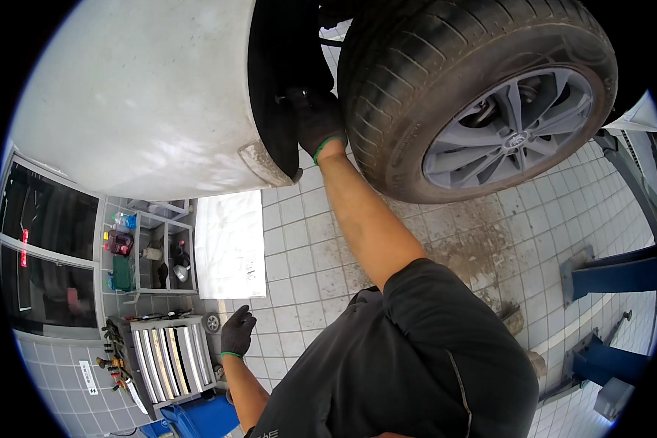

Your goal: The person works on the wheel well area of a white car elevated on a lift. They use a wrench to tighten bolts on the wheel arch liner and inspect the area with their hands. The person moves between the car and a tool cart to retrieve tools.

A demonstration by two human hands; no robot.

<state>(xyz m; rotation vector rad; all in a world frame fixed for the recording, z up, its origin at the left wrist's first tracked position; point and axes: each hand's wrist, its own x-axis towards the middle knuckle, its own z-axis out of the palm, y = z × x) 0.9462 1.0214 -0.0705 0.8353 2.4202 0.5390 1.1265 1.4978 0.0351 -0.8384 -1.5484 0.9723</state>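
My right hand (pixel 315 117), in a dark glove with a green cuff, is raised into the narrow gap between a white car body panel (pixel 146 95) and a tyre (pixel 398 95). Its fingers are curled against the black wheel arch liner (pixel 270 80). A small shiny bit shows at the fingertips, but what they grip is too dark to make out. Lower down, my left hand (pixel 237 332), gloved alike, hangs in the air away from the car. It is empty, its fingers loosely bent and partly apart. The wheel has a grey spoked rim (pixel 515 139).
A grey tool cabinet (pixel 171 361) with drawers stands at the left, below a shelf unit (pixel 166 252) with bottles. A white sheet (pixel 230 248) hangs or lies beside it. Blue lift parts (pixel 617 277) are at the right. Dirt marks the tiled floor (pixel 299 255) under the wheel.
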